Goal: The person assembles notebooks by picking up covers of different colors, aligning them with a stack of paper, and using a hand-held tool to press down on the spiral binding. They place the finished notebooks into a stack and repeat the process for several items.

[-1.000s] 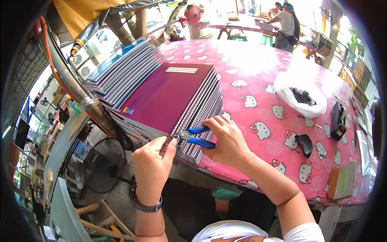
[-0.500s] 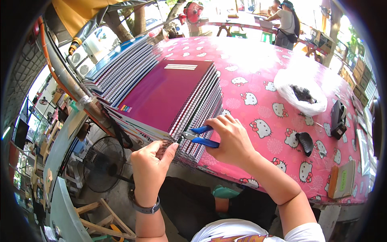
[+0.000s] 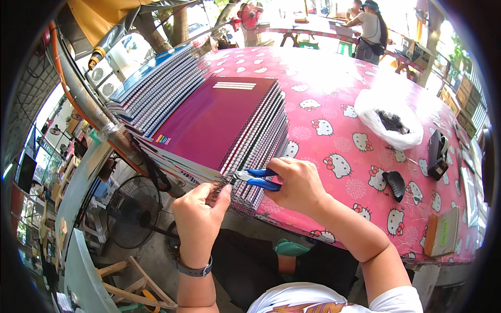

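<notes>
A stack of spiral notebooks (image 3: 219, 117) with a maroon cover on top stands at the table's near left edge, its wire coils facing right. My right hand (image 3: 298, 182) grips the blue handles of a pair of wire cutters (image 3: 257, 178). The jaws of the cutters are at the near end of the coils, close to the stack's front corner. My left hand (image 3: 201, 211) pinches at that same corner, thumb against the fingers, just below the jaws. What lies between those fingertips is too small and covered to make out.
Behind stands another stack of spiral notebooks (image 3: 162, 88). On the pink patterned table (image 3: 334, 135) are a white plastic bag (image 3: 389, 122) of dark bits, a black tape dispenser (image 3: 437, 155), a black curved piece (image 3: 394, 186) and a small box (image 3: 442, 233). A floor fan (image 3: 134, 211) stands lower left.
The cutters have turned slightly flatter, with their jaws a little further left, over the coil end. My right hand has shifted slightly down and left; my left hand stays nearly in place.
</notes>
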The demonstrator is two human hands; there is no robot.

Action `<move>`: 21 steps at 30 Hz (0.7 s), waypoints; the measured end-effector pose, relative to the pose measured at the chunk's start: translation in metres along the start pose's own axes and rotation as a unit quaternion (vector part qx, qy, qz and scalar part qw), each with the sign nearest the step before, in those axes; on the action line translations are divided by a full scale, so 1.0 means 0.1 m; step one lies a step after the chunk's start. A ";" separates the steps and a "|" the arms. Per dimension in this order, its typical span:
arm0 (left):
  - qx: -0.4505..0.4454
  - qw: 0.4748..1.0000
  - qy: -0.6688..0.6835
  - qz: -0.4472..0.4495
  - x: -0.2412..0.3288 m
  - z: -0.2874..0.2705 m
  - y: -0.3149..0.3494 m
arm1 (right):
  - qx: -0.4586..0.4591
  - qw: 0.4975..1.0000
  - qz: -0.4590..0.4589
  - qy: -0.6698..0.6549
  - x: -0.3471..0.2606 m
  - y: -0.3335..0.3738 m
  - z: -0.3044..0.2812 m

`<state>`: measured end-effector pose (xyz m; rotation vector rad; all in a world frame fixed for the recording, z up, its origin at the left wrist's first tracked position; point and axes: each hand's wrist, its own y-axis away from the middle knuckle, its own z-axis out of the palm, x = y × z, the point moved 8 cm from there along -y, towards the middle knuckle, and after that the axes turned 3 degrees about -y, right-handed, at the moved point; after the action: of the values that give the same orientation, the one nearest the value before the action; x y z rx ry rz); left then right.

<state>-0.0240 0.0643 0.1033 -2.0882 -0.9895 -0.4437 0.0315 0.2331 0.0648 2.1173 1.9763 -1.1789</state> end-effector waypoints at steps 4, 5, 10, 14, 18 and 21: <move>-0.017 0.999 0.029 -0.020 -0.03 0.01 0.01 | 0.044 0.998 -0.042 -0.012 0.02 0.03 -0.08; -0.018 0.999 0.040 -0.026 -0.02 0.01 0.00 | 0.068 0.995 -0.073 0.003 -0.02 0.06 -0.12; -0.009 0.999 0.035 -0.008 -0.03 0.03 0.02 | 0.048 0.996 -0.077 -0.008 -0.07 0.05 -0.05; 0.015 1.000 0.013 0.021 0.01 0.04 0.03 | 0.013 0.999 -0.041 -0.004 -0.03 0.04 0.01; 0.016 0.999 0.031 -0.012 -0.04 0.00 0.03 | -0.009 1.000 -0.009 -0.023 0.04 0.05 0.06; -0.008 0.998 0.052 -0.031 -0.11 0.02 0.05 | 0.052 0.997 -0.051 -0.029 0.07 0.08 -0.09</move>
<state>-0.0271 0.0585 0.0931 -2.0306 -0.9959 -0.5871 0.0418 0.2412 0.0640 2.0235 2.0631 -1.3710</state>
